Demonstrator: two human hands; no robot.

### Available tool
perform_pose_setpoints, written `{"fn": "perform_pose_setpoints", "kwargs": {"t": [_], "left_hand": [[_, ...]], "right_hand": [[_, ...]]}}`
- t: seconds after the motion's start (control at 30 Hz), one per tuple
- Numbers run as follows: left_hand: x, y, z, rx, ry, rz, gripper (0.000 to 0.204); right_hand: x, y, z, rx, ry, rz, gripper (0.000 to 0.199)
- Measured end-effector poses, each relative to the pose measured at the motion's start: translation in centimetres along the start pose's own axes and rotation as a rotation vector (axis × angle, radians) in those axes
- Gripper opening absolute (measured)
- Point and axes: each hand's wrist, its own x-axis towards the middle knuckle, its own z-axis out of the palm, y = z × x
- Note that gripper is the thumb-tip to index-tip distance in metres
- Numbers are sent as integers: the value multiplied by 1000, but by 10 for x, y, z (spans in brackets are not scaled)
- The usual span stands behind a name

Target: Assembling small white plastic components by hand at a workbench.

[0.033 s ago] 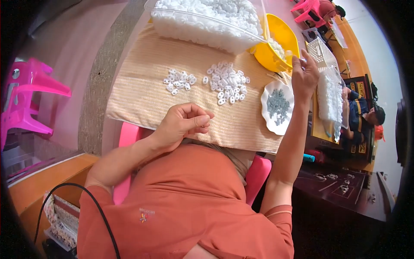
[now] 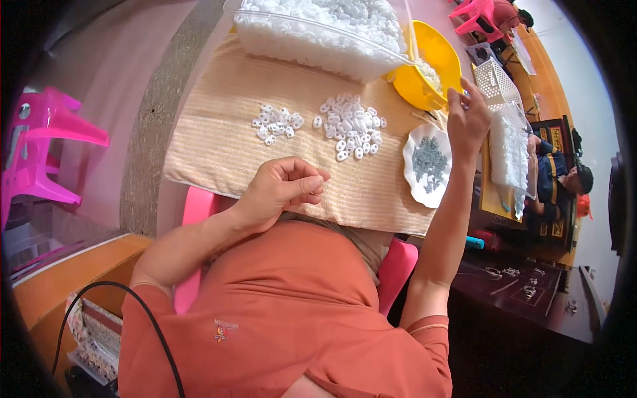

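My left hand (image 2: 290,186) is closed in front of the table's near edge, thumb against curled fingers. Anything pinched in it is too small to make out. My right hand (image 2: 470,119) is raised beside the rim of a yellow bowl (image 2: 418,86) holding whitish pieces, its thumb and fingers apart with nothing seen between them. On the striped cloth (image 2: 219,149) lie a small pile of white oval plastic pieces with holes (image 2: 277,124) and a larger pile of similar pieces (image 2: 352,126). A scalloped white dish (image 2: 424,196) of small grey pieces sits left of my right forearm.
A large clear tub (image 2: 318,46) full of white pieces stands at the far side. To the right are a white perforated basket (image 2: 494,83), a bag of white pieces (image 2: 507,146) and a seated person (image 2: 554,172). A pink stool (image 2: 53,146) stands left.
My right hand has shifted very slightly. A pale piece seen by its thumb, at the yellow bowl's rim, no longer shows there. My left hand has stayed put.
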Motion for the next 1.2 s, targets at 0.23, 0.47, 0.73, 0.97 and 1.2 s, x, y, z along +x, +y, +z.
{"fn": "perform_pose_setpoints", "kwargs": {"t": [0.23, 0.47, 0.73, 0.97, 1.2], "left_hand": [[3, 6, -4, 55, 52, 74, 9], [7, 25, -17, 405, 300, 561, 6], [14, 40, -40, 518, 413, 682, 6], [13, 40, -39, 519, 422, 659, 6], [12, 40, -37, 506, 391, 624, 6]], "right_hand": [[-87, -49, 23, 347, -606, 28, 16], [-119, -59, 33, 222, -735, -54, 17], [-120, -95, 59, 189, -750, -210, 14], [-115, -110, 97, 96, -753, -281, 13], [-118, -107, 113, -45, -726, -349, 10]]}}
